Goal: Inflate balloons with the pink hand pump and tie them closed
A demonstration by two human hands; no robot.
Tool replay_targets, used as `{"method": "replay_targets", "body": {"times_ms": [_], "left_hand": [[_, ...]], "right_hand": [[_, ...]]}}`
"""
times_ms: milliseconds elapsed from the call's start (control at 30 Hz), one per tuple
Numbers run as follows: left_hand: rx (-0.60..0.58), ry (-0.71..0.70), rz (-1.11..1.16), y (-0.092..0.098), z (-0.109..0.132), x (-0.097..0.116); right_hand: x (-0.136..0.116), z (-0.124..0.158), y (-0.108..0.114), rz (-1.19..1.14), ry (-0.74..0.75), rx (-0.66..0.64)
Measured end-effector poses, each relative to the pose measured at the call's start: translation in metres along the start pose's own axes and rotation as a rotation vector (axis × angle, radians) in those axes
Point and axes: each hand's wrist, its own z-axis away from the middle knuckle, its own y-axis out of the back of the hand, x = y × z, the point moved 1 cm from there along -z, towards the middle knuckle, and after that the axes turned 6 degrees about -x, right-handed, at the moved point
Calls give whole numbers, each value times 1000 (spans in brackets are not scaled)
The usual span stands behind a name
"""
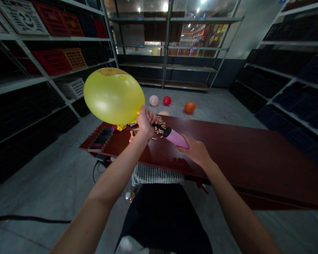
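A large inflated yellow balloon (113, 97) with a printed figure hangs off the upper left of my left hand (146, 121). The fingers of that hand are closed round the balloon's neck, where the black nozzle of a pink hand pump (177, 138) meets it. My right hand (192, 150) grips the far end of the pump's pink barrel. Behind the pump, a pile of small tan pieces (160, 127) lies on the dark red table (228, 148). Yellow deflated balloons (121, 127) lie below the big balloon.
A blurred dark flat object (102, 139) lies at the table's left end. On the floor beyond are a white balloon (154, 100), a red balloon (166, 101) and an orange balloon (189, 107). Shelves with crates (51, 60) stand left. A striped cushion (157, 174) is under the front edge.
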Motion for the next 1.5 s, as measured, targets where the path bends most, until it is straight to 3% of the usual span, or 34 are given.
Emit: {"method": "replay_targets", "body": {"times_ms": [300, 433, 667, 900, 1100, 1333, 1500], "left_hand": [[34, -75, 22, 12, -14, 34], [33, -129, 35, 12, -16, 40], [69, -291, 52, 3, -10, 36], [126, -231, 51, 0, -5, 8], [93, -179, 45, 19, 3, 2], [68, -196, -41, 46, -3, 8], [72, -196, -64, 43, -2, 6]], "right_hand": [[36, 19, 6, 52, 27, 1], [41, 20, 5, 55, 3, 2], [23, 9, 4, 43, -35, -18], [-13, -18, 11, 77, -34, -33], [-47, -33, 2, 29, 48, -41], [-43, -32, -18, -40, 52, -93], [-26, -23, -25, -96, 16, -107]]}}
